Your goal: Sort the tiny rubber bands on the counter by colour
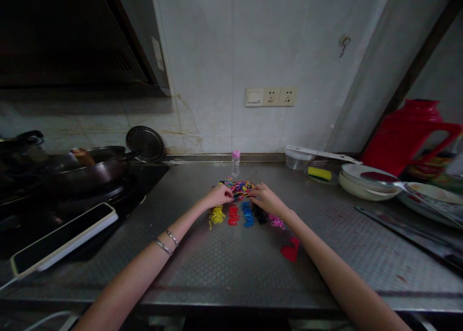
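A mixed pile of small coloured rubber bands [240, 188] lies on the metal counter. At the pile's left edge is my left hand [220, 195], its fingers curled in a pinch; anything between them is too small to name. My right hand [265, 199] reaches in from the other side, fingers bent together at the pile's right edge, their hold hidden. Nearer to me lie sorted heaps: yellow bands [217, 215], red bands [233, 215], blue bands [248, 214], black bands [259, 215] partly under my right hand, and pink bands [277, 221].
Behind the pile stands a small clear bottle with a pink cap [236, 163]. A red heart-shaped piece [290, 250] lies by my right forearm. Leftward are a phone [65, 237] and a pan [87, 174]; rightward, bowls [365, 189], a knife [408, 234] and a red jug [405, 136].
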{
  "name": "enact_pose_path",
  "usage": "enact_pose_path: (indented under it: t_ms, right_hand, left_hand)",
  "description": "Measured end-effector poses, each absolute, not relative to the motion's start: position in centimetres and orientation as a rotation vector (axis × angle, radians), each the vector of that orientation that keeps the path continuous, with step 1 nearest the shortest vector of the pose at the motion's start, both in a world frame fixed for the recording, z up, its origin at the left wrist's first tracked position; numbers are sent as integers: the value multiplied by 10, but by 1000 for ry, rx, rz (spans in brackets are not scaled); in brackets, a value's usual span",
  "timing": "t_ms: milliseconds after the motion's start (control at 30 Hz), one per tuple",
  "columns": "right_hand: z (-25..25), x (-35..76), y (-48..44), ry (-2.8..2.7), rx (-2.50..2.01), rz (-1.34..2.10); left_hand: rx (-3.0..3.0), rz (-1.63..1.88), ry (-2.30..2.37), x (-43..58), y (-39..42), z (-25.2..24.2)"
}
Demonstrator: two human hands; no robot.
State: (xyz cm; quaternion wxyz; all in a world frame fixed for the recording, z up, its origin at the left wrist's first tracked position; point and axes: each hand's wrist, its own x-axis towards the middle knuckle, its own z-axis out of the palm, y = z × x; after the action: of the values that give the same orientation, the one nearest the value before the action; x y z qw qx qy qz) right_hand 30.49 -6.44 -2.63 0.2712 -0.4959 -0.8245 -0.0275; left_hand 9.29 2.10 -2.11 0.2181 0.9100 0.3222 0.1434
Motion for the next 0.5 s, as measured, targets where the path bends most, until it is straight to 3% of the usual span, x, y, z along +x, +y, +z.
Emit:
enact_pose_path:
  t_ms: [500]
  right_hand:
    - [-21,312,-68,-2174,-1434,-124]
  left_hand:
    - [2650,314,966,104,19,-18]
